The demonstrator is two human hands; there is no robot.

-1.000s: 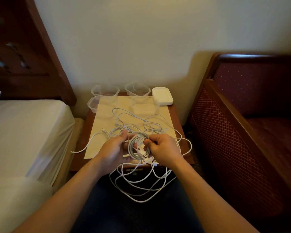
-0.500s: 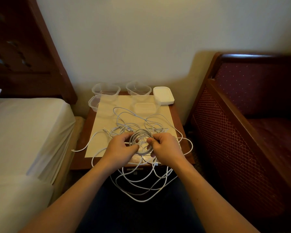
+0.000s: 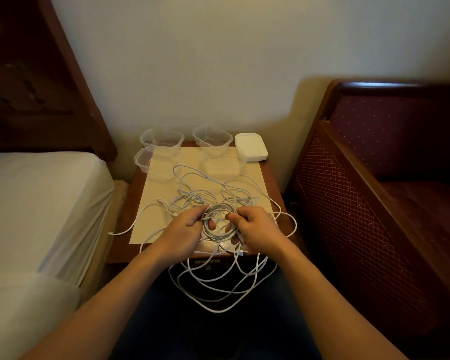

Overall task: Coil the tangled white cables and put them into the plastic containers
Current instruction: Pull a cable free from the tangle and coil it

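Note:
A small coil of white cable (image 3: 220,233) sits between my two hands at the front edge of a wooden nightstand (image 3: 276,185). My left hand (image 3: 183,231) grips the coil's left side and my right hand (image 3: 257,227) pinches its right side. Loose tangled white cables (image 3: 205,188) spread over a cream paper sheet (image 3: 156,201) behind the hands. More loops (image 3: 218,287) hang off the front edge over my lap. Several clear plastic containers (image 3: 161,139) (image 3: 212,136) (image 3: 225,165) stand at the back of the nightstand.
White lids (image 3: 251,150) are stacked at the back right corner. A bed with a white sheet (image 3: 37,203) lies to the left, a dark headboard (image 3: 37,74) behind it. A red upholstered wooden chair (image 3: 387,165) stands to the right. The wall is close behind.
Both hands have stayed on the coil and shifted their fingers around it; the left hand has closed further over the coil's left side. The hanging loops have barely moved.

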